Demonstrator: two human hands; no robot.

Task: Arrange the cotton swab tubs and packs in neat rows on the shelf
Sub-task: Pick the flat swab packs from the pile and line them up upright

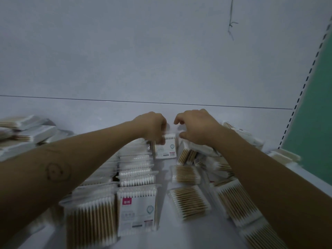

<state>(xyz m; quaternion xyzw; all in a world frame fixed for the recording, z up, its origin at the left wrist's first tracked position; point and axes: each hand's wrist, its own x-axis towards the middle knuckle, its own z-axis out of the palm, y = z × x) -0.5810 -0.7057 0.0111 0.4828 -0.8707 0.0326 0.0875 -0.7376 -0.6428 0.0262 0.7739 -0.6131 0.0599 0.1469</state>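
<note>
— Curled over the upper left corner of the upright pack [166,148]: that is how the left hand [152,126] sits. It is blurred, but it reads as a pinch on that corner.
— And the right hand [195,128]?
— Fingers bent, thumb and forefinger parted, nothing visible between them. The thumb is just beside the same pack's right edge; whether it touches, I cannot tell. The hand hangs over the heap of packs [206,150] on the right.
— Where does the upright pack stand?
— At the back end of the middle row [136,169], printed face toward the camera, on the white shelf [107,112], a little short of the back panel [161,51].
— What about the row itself?
— Packs stand on edge one behind another, cotton tips up. The front pack [137,212] carries a pink label. A second standing row [89,223] sits against its left side, wooden sticks showing.
— Any loose ones?
— Yes. A near flat pack [189,202] and a far flat pack [186,174] lie right of the middle row, apart from it. The tilted packs [235,203] overlap one another beside the right forearm. A pile [27,130] lies at the far left, well apart from the rows.
— And the shelf's right end?
— A slotted upright [303,87], with a green wall [316,105] beyond it.
</note>
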